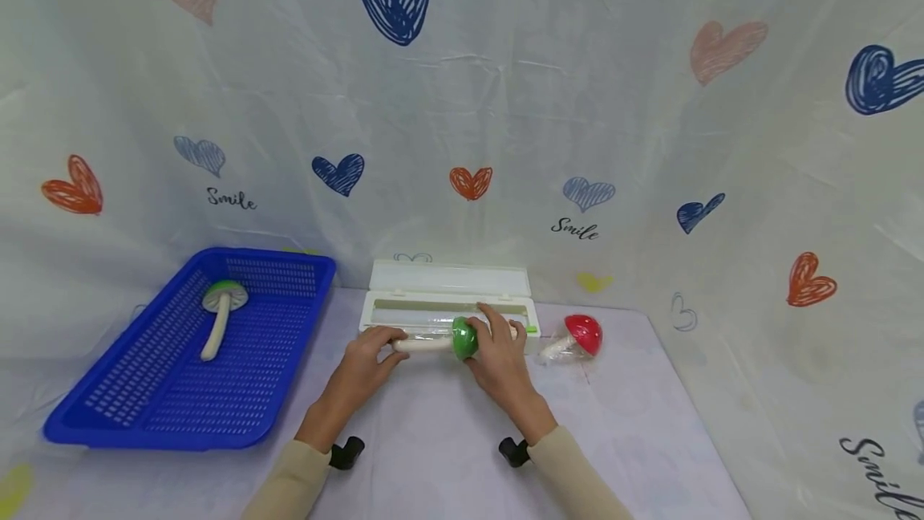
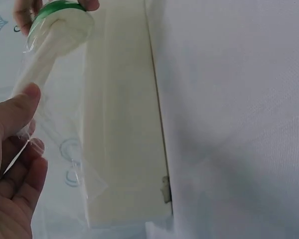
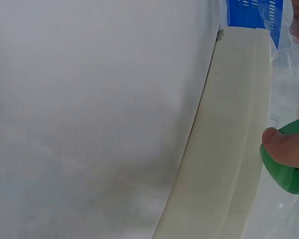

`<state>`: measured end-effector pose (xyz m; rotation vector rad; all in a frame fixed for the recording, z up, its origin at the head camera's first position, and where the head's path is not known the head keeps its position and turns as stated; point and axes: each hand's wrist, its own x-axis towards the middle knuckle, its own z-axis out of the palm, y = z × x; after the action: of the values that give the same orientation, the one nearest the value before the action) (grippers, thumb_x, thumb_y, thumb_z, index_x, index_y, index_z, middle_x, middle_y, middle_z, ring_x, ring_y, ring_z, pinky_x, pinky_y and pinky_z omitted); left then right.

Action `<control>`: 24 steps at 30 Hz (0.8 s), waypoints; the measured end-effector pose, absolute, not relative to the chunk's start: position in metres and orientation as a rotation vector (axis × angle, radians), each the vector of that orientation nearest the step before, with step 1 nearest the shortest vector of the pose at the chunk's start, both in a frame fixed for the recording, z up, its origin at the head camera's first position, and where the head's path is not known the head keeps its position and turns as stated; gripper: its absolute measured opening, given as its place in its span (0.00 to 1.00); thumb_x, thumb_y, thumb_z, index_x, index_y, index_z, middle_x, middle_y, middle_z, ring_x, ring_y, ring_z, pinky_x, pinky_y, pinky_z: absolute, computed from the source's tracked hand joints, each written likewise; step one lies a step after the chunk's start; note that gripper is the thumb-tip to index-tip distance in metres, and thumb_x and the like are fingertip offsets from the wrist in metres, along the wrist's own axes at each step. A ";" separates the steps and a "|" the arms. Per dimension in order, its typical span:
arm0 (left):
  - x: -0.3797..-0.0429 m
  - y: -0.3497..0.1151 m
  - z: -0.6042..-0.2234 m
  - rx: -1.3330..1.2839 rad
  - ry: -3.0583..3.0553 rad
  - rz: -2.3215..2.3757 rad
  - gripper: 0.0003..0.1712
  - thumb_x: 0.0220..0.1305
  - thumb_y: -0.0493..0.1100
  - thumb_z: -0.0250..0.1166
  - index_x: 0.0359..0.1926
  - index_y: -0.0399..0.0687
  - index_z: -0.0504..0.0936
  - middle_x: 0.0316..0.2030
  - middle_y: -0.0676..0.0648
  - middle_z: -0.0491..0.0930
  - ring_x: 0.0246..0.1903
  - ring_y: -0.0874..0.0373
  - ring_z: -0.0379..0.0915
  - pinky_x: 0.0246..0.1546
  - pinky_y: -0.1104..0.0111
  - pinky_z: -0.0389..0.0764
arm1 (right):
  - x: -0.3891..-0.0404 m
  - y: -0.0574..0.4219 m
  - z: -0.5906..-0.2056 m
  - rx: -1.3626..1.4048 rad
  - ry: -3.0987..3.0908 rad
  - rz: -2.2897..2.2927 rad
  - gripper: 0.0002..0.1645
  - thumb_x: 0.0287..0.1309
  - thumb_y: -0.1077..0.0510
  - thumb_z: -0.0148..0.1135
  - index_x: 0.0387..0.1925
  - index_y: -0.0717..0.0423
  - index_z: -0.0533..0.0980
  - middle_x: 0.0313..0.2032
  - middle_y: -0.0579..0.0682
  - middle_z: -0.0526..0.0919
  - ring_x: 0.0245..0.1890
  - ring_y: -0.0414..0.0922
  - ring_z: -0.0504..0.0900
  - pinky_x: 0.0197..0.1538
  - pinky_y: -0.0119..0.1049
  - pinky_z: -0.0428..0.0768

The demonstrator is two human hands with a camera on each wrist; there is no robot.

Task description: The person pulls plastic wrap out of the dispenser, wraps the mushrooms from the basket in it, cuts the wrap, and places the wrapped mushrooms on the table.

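Note:
A toy mushroom with a green cap (image 1: pixel 462 337) and a white stem lies sideways between the two hands, clear plastic film around it. My left hand (image 1: pixel 363 366) pinches the end of the stem and some film between thumb and fingers. Fingers and thumb of my right hand (image 1: pixel 501 355) grip the green cap (image 3: pixel 281 174). Just behind the mushroom stands a long white cling film dispenser (image 1: pixel 447 275), its lid raised. Film stretches from the stem (image 2: pixel 42 59) toward the white dispenser (image 2: pixel 124 124) in the left wrist view.
A red-capped mushroom (image 1: pixel 583 334) in clear film lies to the right of the dispenser. At left is a blue plastic basket (image 1: pixel 216 412), with an upturned green-capped mushroom (image 1: pixel 216 331) inside. Behind everything hangs a white sheet (image 1: pixel 505 119) printed with hearts.

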<state>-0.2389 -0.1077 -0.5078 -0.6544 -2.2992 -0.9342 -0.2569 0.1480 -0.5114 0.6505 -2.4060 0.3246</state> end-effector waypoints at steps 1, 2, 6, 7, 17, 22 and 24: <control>-0.238 -0.109 -0.507 -0.669 -2.283 -0.922 0.23 0.45 0.30 0.82 0.45 0.41 0.86 0.41 0.45 0.87 0.42 0.52 0.84 0.40 0.62 0.87 | -0.257 0.148 -0.511 0.659 -2.404 0.320 0.48 0.35 0.58 0.89 0.60 0.56 0.74 0.64 0.56 0.76 0.64 0.53 0.76 0.61 0.59 0.70; -0.238 -0.109 -0.506 -0.687 -2.267 -0.905 0.23 0.45 0.31 0.82 0.45 0.41 0.86 0.41 0.45 0.87 0.42 0.52 0.84 0.40 0.62 0.87 | -0.256 0.149 -0.510 0.671 -2.412 0.325 0.49 0.36 0.58 0.89 0.62 0.57 0.73 0.62 0.55 0.77 0.63 0.52 0.77 0.62 0.58 0.71; -0.237 -0.110 -0.504 -0.784 -2.220 -0.882 0.22 0.47 0.32 0.80 0.46 0.37 0.86 0.41 0.43 0.88 0.42 0.51 0.86 0.40 0.65 0.87 | -0.255 0.152 -0.507 0.753 -2.450 0.386 0.48 0.40 0.62 0.86 0.64 0.60 0.71 0.60 0.57 0.77 0.61 0.53 0.78 0.63 0.50 0.78; -0.236 -0.109 -0.503 -0.805 -2.209 -0.879 0.22 0.48 0.31 0.80 0.47 0.37 0.86 0.41 0.42 0.88 0.41 0.51 0.86 0.39 0.66 0.87 | -0.255 0.152 -0.506 0.774 -2.447 0.406 0.47 0.41 0.63 0.86 0.63 0.61 0.71 0.60 0.58 0.77 0.61 0.54 0.78 0.63 0.48 0.79; -0.227 -0.108 -0.486 -0.881 -2.116 -0.852 0.22 0.45 0.29 0.81 0.44 0.38 0.86 0.39 0.45 0.88 0.37 0.56 0.86 0.37 0.72 0.85 | -0.253 0.164 -0.496 0.857 -2.302 0.485 0.45 0.35 0.67 0.86 0.58 0.62 0.73 0.58 0.59 0.76 0.58 0.53 0.78 0.59 0.39 0.83; -0.225 -0.108 -0.477 -0.902 -2.082 -0.821 0.22 0.44 0.30 0.82 0.44 0.38 0.86 0.40 0.46 0.88 0.38 0.55 0.86 0.39 0.72 0.85 | -0.252 0.167 -0.490 0.848 -2.258 0.505 0.44 0.34 0.68 0.86 0.57 0.64 0.74 0.56 0.61 0.76 0.58 0.53 0.79 0.60 0.39 0.82; -0.224 -0.108 -0.473 -0.901 -2.071 -0.812 0.22 0.44 0.31 0.82 0.44 0.38 0.87 0.40 0.46 0.88 0.39 0.55 0.87 0.40 0.71 0.86 | -0.252 0.168 -0.487 0.848 -2.234 0.511 0.44 0.34 0.68 0.86 0.57 0.64 0.74 0.56 0.61 0.76 0.58 0.54 0.79 0.60 0.40 0.82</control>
<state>-0.2243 -0.1084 -0.4731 -0.9012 -2.0707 -0.8121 -0.2522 0.1676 -0.4873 0.8484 -2.2341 0.5108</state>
